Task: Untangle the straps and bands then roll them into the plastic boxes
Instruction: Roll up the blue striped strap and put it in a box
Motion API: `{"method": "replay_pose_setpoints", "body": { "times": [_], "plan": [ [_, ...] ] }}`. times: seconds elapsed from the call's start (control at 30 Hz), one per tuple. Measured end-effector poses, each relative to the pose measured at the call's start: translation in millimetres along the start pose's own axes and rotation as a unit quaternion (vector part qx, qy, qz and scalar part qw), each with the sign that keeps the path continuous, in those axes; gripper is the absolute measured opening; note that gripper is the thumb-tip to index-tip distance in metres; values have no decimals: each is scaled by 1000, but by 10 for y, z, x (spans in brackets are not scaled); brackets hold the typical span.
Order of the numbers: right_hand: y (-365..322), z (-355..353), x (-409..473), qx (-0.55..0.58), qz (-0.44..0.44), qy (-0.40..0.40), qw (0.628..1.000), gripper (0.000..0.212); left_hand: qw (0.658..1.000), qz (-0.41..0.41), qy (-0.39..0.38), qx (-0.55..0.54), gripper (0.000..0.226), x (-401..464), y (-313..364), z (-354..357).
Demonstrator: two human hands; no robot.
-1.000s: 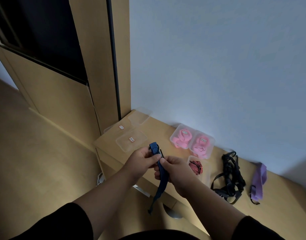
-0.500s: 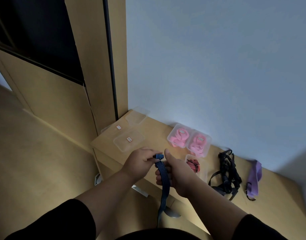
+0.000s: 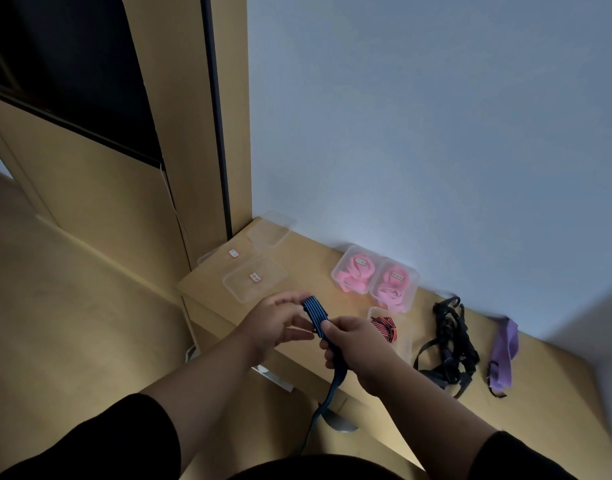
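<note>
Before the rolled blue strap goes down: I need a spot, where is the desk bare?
Bare wood lies between the lids and the pink boxes. Crowded rightward: red strap box, black straps, purple band.

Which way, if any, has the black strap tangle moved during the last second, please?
No: the black strap tangle still lies between the red-strap box and the purple band.
</note>
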State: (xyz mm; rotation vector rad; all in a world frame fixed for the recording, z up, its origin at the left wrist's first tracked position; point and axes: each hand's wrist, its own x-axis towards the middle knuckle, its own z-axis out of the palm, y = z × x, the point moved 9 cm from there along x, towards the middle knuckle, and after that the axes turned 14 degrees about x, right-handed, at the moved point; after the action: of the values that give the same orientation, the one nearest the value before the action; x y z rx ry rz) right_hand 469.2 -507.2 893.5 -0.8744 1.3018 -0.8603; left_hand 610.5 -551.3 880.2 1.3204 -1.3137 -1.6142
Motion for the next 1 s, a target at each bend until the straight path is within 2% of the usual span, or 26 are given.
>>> {"method": "replay_pose_setpoints", "body": {
  "times": [0.2, 0.4, 0.5, 0.6, 0.67, 0.73, 0.9, 1.0],
  "plan": [
    [-22, -16, -9, -59, -13, 15, 998, 19, 997, 12, -58, 47, 22, 6, 77, 54],
    [158, -47, -11, 3, 57, 50, 997, 30, 978, 74, 27, 191, 22, 23, 252, 47],
    [206, -35, -21, 33, 85, 57, 994, 34, 948, 109, 63, 292, 20, 17, 323, 62],
    [203, -13, -23, 74, 98, 46, 991, 40, 901, 167, 105, 386, 17, -57, 462, 134],
    [183, 23, -19, 120, 98, 28, 987, 44, 875, 202, 111, 425, 12, -84, 513, 196],
    [162, 56, -27, 164, 103, 13, 981, 50, 865, 207, 112, 442, 9, -78, 497, 213],
    [108, 92, -32, 103, 57, -15, 993, 54, 870, 227, 46, 436, 6, -89, 429, 305],
    [124, 65, -14, 98, 44, -12, 994, 49, 872, 227, 5, 433, 16, -93, 368, 292]
  ]
}}
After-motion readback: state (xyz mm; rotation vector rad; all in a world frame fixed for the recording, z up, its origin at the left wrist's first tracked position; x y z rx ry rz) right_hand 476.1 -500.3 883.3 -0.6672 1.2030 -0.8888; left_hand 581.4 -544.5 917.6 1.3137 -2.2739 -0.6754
